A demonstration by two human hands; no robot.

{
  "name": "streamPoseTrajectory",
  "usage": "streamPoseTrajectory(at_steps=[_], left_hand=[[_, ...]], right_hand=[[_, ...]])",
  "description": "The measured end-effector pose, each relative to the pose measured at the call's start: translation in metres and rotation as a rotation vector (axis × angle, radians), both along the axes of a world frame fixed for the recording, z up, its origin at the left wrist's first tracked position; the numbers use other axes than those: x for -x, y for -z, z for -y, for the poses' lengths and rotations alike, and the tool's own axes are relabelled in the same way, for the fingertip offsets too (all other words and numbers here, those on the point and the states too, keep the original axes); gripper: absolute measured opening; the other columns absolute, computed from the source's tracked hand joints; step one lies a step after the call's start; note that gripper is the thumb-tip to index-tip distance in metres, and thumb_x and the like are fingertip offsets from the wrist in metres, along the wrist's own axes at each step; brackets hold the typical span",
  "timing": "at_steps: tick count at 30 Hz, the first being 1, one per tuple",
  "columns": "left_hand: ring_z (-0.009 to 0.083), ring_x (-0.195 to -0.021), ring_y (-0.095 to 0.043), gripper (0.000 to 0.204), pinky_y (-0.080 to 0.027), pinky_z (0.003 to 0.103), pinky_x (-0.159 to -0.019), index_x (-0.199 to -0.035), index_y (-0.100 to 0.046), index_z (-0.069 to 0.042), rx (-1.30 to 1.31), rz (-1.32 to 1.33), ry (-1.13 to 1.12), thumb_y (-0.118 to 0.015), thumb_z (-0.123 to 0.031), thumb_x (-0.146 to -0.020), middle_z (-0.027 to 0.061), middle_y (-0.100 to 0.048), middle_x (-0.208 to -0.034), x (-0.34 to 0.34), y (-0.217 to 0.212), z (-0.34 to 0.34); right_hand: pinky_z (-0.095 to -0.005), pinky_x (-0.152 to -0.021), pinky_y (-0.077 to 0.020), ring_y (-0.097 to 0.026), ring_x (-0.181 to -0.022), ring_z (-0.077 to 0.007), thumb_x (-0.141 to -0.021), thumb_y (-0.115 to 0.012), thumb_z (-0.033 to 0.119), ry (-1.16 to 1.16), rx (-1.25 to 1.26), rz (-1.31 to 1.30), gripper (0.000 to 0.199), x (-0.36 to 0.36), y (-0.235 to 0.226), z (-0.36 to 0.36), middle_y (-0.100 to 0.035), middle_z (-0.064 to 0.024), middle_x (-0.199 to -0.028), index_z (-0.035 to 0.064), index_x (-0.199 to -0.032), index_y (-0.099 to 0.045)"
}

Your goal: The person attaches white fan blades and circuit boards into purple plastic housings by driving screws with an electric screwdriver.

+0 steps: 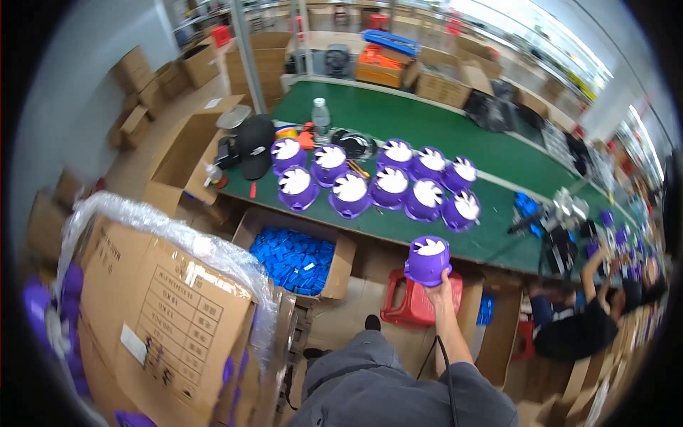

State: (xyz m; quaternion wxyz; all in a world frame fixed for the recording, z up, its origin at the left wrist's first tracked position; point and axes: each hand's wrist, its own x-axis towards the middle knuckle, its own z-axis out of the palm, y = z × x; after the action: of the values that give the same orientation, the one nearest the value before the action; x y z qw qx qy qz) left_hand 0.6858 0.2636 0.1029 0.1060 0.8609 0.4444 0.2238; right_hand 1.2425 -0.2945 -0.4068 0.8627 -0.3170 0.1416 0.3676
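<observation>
My right hand (439, 286) holds a purple round fan housing with white blades (428, 258) from below, lifted just in front of the green table's near edge (427, 238). On the table stand several more purple housings with white blades (376, 179) in two rows. My left hand is not in view. At my left is a large cardboard box (171, 313) lined with clear plastic, with purple parts (50, 313) beside it.
A red plastic stool (409, 302) stands under the table beside an open carton of blue parts (295, 257). A black cap (254, 144), a water bottle (321, 117) and tools lie on the table's left. Another person (590, 320) works at the right. Cartons are stacked behind.
</observation>
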Motion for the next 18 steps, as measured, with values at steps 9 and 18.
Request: streamPoseTrajectory(at_steps=[9, 18], left_hand=[[0.0088, -0.074, -0.040, 0.021, -0.037, 0.024, -0.068, -0.084, -0.048, -0.002, -0.013, 0.023, -0.112, -0.041, -0.019, -0.095, -0.0011, -0.043, -0.078, -0.102, -0.053, 0.158], [0.0069, -0.074, -0.039, 0.021, -0.036, 0.022, -0.067, -0.085, -0.049, -0.002, 0.337, 0.158, 0.291, -0.043, -0.018, -0.095, -0.0019, -0.044, -0.076, -0.363, 0.123, 0.135]], right_hand=[[-0.0485, -0.105, -0.0296, -0.036, -0.126, -0.0272, -0.083, -0.058, 0.041, -0.365, -0.177, 0.013, 0.069, -0.028, -0.019, -0.034, -0.037, -0.0087, -0.138, 0.0093, -0.137, -0.029], [-0.0445, -0.104, -0.0308, -0.041, -0.122, -0.0232, -0.083, -0.059, 0.038, -0.043, -0.187, 0.009, 0.062, -0.052, -0.031, 0.032, -0.044, -0.0065, -0.132, 0.0070, -0.132, -0.037]])
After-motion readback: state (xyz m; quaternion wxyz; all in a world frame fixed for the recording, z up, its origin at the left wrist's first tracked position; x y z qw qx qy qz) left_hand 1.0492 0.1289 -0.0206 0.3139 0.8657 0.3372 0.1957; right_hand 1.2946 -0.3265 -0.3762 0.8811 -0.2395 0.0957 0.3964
